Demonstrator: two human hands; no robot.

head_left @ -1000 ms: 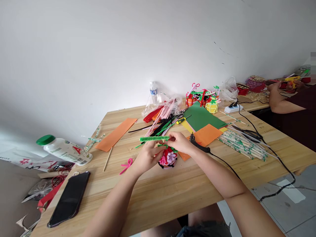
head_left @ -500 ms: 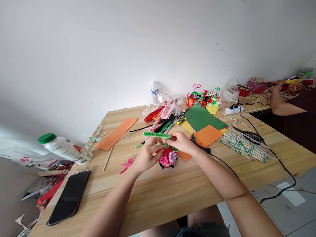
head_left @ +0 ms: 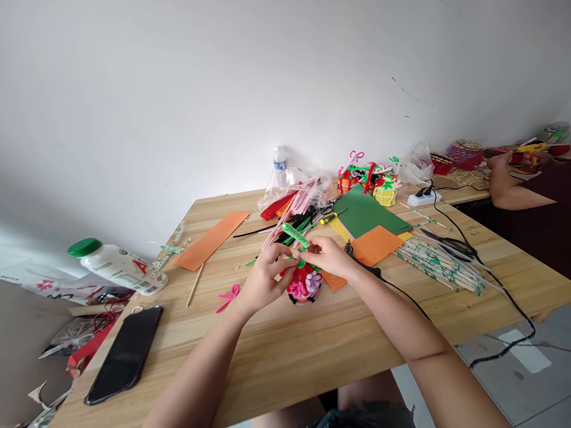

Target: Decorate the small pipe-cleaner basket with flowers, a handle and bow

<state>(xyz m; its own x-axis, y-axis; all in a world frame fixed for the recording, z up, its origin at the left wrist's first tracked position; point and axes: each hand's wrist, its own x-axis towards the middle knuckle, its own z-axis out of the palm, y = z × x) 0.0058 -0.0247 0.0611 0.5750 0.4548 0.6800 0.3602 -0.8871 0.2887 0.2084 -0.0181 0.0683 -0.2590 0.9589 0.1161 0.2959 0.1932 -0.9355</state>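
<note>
A small basket of pipe-cleaner flowers (head_left: 304, 288), pink, lilac and red with black trim at its base, sits on the wooden table between my hands. From its top a stick wrapped in green pipe cleaner (head_left: 294, 234) slants up to the left. My right hand (head_left: 329, 257) pinches green pipe cleaner at the stick's lower end. My left hand (head_left: 271, 274) is closed, thumb and fingertips together on green pipe cleaner just above the flowers. The exact contact is partly hidden by the fingers. A pink pipe-cleaner bow (head_left: 228, 298) lies left of my left hand.
A glue gun (head_left: 363, 267) with a cable lies right of my hands. Behind are orange paper (head_left: 377, 245), green paper (head_left: 368, 211), pipe-cleaner bundles (head_left: 303, 199) and finished baskets (head_left: 384, 193). A phone (head_left: 125, 355) and white bottle (head_left: 120, 267) are left. Another person's arm (head_left: 508, 185) is far right.
The green-wrapped stick has swung from nearly level to a steeper slant, its far end now higher and further right. Both hands stay almost in place at the basket.
</note>
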